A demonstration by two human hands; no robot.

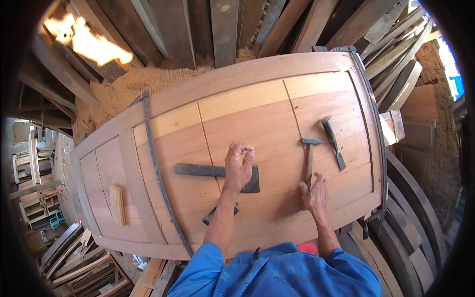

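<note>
A large wooden door panel [277, 213] lies flat in front of me. Over its middle is my left hand [239, 166], with thumb and fingers curled together in a pinch; anything between them is too small to make out. Partly behind that hand lies a dark tool with a long flat handle [195, 170] and a broad squarish end. My right hand [315, 194] is closed around the lower handle of a hammer [309, 158], whose metal head points away from me. Just right of the hammer, a chisel [332, 138] rests on the panel. A small dark object [212, 216] is partly hidden under my left forearm.
Dark metal bar clamps [157, 173] cross the panel at left and along its right end [370, 99]. A short wood block [117, 205] sits on the left part. Sawdust [148, 81] and leaning planks [225, 34] lie beyond; curved timbers [413, 208] are stacked at right.
</note>
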